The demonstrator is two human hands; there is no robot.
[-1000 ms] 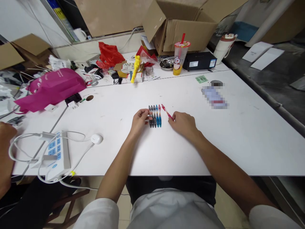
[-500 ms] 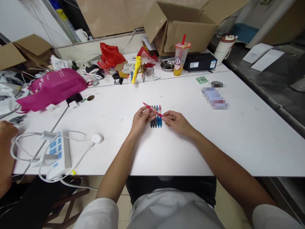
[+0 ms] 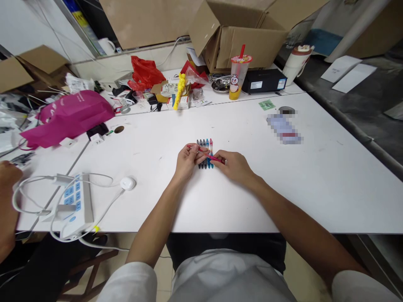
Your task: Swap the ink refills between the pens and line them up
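A thin pink-red pen [image 3: 207, 155] is held slantwise between my hands, above the white table [image 3: 151, 167]. My left hand [image 3: 187, 161] pinches its upper left end. At its lower right end, my right hand [image 3: 232, 164] grips the darker pink part. Under the pen and partly behind my fingers, several pens [image 3: 208, 144] lie side by side in an upright row, dark ones on the left and blue ones on the right. The rightmost has a pink top end.
A power strip [image 3: 78, 201] with white cables and a magenta bag [image 3: 75, 115] are at the left. Toward the back stand a drink cup [image 3: 238, 77], a black box [image 3: 264, 81] and a cardboard box [image 3: 248, 44]. Another person's arm [image 3: 8, 201] shows at the left edge.
The pink-red pen has come down a little and its tilt is flatter. My right hand has shifted slightly downward, now gripping further along the pen's pink end.
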